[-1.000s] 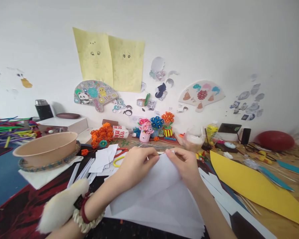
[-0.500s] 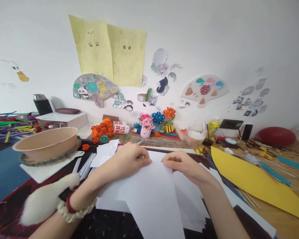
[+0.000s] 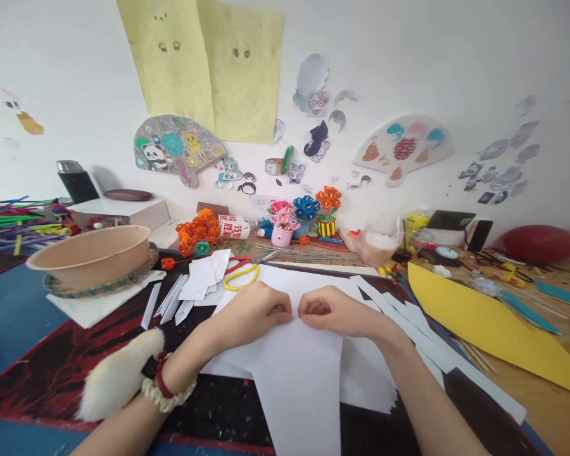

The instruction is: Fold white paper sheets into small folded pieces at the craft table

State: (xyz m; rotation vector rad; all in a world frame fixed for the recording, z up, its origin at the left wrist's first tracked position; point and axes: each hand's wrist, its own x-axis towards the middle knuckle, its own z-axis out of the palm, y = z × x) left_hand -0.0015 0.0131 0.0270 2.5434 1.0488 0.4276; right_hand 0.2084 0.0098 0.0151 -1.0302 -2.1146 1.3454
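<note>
A long white sheet of paper [image 3: 299,386] hangs toward me over the mat's near part. My left hand [image 3: 261,310] pinches it between thumb and fingers near the middle. Close beside, my right hand [image 3: 335,311] grips the same sheet with curled fingers, only a small gap between the two hands. More white paper [image 3: 368,380] lies underneath, one edge cut jagged. Beyond my left hand are scissors [image 3: 242,277] with yellow and red handles, next to a pile of cut white paper pieces [image 3: 204,277]. A fluffy white pompom [image 3: 121,373] is at my left wrist, above a scrunchie [image 3: 168,399].
At left stands a beige basin [image 3: 90,253] on a woven ring. Orange craft flowers [image 3: 198,232] and small potted flowers [image 3: 285,225] line the back by the wall. A yellow sheet [image 3: 484,323] and white paper strips [image 3: 456,367] lie at right.
My hands have drawn closer together along the paper. The view has tilted lower, and the scissors beyond my left hand now show.
</note>
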